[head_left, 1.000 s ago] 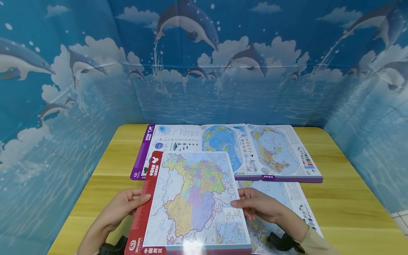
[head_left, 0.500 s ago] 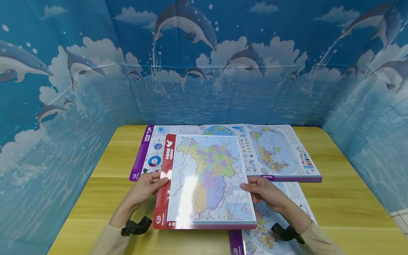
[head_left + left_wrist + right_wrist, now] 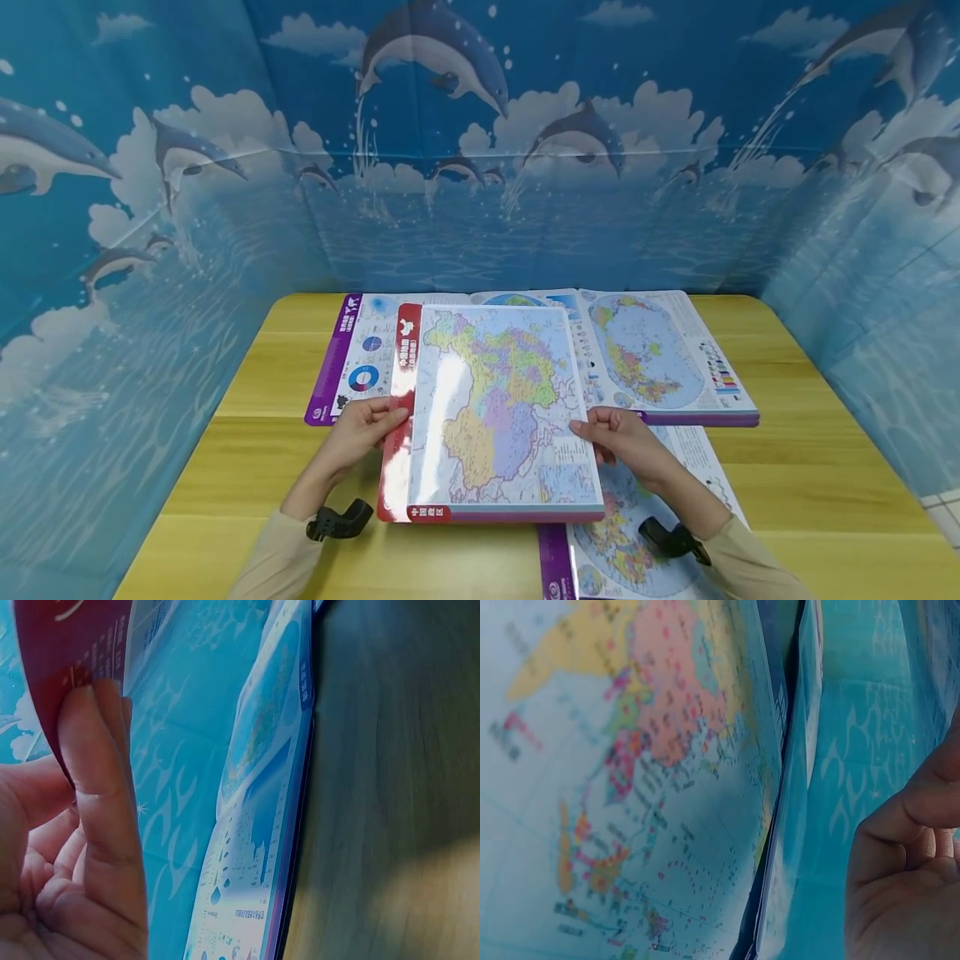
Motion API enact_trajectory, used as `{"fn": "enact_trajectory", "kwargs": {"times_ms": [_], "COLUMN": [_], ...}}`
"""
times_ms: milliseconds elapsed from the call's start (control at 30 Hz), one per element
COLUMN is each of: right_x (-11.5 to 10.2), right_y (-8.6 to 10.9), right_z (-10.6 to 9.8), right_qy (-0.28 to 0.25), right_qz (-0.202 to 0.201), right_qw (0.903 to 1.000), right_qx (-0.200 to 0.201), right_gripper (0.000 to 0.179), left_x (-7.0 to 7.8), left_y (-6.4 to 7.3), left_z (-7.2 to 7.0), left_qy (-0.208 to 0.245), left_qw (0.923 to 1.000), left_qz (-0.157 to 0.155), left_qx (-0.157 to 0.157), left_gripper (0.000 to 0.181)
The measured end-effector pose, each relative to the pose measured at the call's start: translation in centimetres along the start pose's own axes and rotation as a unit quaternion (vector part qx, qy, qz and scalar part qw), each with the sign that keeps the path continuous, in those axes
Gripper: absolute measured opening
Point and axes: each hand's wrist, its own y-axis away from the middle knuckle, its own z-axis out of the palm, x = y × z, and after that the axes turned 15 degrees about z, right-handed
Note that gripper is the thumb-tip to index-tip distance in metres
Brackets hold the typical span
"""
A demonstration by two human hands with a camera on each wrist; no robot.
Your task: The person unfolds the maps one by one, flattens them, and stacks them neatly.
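Note:
A folded map (image 3: 502, 400) with a red left strip and a many-coloured country on it is held up over the table in the head view. My left hand (image 3: 358, 435) pinches its red edge, thumb on top and fingers underneath. On the opposite side my right hand (image 3: 626, 440) grips the map's right edge, its thumb on the printed face. The left wrist view shows the left fingers (image 3: 101, 787) against the red strip (image 3: 71, 645). In the right wrist view my right hand appears at the right, its fingertips cut off by the frame.
Behind the held map, a purple-edged folded world map (image 3: 652, 358) lies across the back of the wooden table (image 3: 810, 475), partly covered. Another purple-edged map (image 3: 637, 533) lies at the front right, under my right forearm. A dolphin-printed curtain (image 3: 480, 217) surrounds the table.
Both hands have carried the red-edged map away from me and a little to the right. It now overlaps the back map more, and the front-right map's purple edge has come into view.

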Motion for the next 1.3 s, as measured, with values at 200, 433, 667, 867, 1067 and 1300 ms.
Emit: {"fn": "enact_trajectory", "kwargs": {"times_ms": [200,433,667,867,1067,1300], "right_x": [0.2,0.1,-0.3,-0.5,-0.3,0.2], "right_y": [0.0,0.1,0.3,0.5,1.3,3.1], "right_z": [0.0,0.1,0.3,-0.6,-3.1,-7.8], "right_qy": [0.01,0.026,0.024,-0.006,-0.027,-0.05], "right_qz": [-0.012,-0.022,-0.016,-0.001,0.009,-0.007], "right_qw": [0.9999,0.9993,0.9984,0.9991,0.9987,0.9957], "right_qx": [0.003,0.017,0.049,0.041,0.041,0.077], "right_gripper": [0.036,0.04,0.043,0.037,0.046,0.021], "left_x": [-0.2,-0.2,0.1,0.3,0.6,0.5], "left_y": [0.2,0.4,0.4,0.7,1.4,2.3], "left_z": [0.0,-0.2,-0.4,-1.2,-2.7,-5.6], "left_qy": [0.006,0.025,0.036,0.039,0.017,-0.006], "left_qw": [1.0,0.9996,0.9992,0.9988,0.9985,0.9964], "left_qz": [0.007,0.015,0.015,-0.002,-0.008,-0.018], "left_qx": [-0.002,-0.001,0.005,0.031,0.052,0.082], "left_gripper": [0.038,0.039,0.041,0.043,0.044,0.046]}}
